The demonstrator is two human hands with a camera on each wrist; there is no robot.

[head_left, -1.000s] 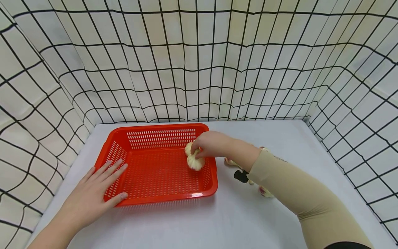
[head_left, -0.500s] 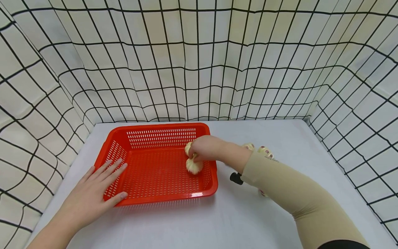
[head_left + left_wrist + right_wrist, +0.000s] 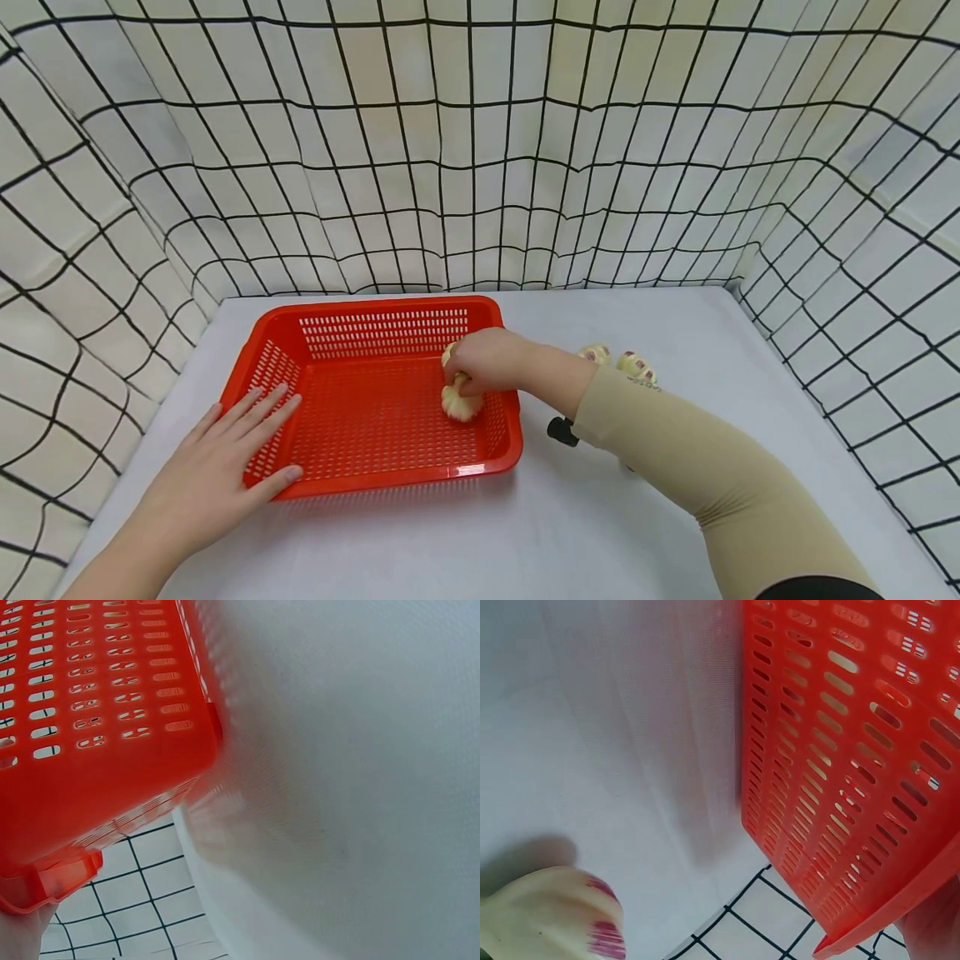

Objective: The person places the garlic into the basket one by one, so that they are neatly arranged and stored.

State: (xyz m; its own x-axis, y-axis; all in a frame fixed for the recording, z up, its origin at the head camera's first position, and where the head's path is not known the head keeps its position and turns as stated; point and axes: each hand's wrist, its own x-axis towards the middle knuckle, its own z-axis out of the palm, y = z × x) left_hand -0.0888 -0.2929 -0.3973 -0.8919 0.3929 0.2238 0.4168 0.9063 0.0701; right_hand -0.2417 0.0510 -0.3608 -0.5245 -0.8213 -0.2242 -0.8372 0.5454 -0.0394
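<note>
A red perforated plastic basket (image 3: 360,482) stands on the white table. Over its left rim rests my left hand (image 3: 213,471), fingers straight and spread, the thumb at the front corner. Inside the basket, near its right wall, my right hand (image 3: 489,360) pinches a pale garlic bulb (image 3: 460,405) by its top. A second garlic bulb (image 3: 448,353) lies just behind it, partly covered by that hand. In the left wrist view the basket's outer side (image 3: 112,769) fills the upper left. The right wrist view has the basket's right side (image 3: 840,780) and some fingers (image 3: 936,922) past the rim.
Right of the basket lie more garlic bulbs, one (image 3: 595,354) beside another (image 3: 637,367), partly behind the sleeve (image 3: 675,450). A purple-streaked bulb (image 3: 559,915) appears low in the right wrist view. Black grid netting (image 3: 480,167) over white cloth encloses the table.
My right hand has shifted slightly left and lowered with the garlic bulb toward the basket floor. The sleeve moved too, uncovering bulbs behind it. My left hand stays on the rim.
</note>
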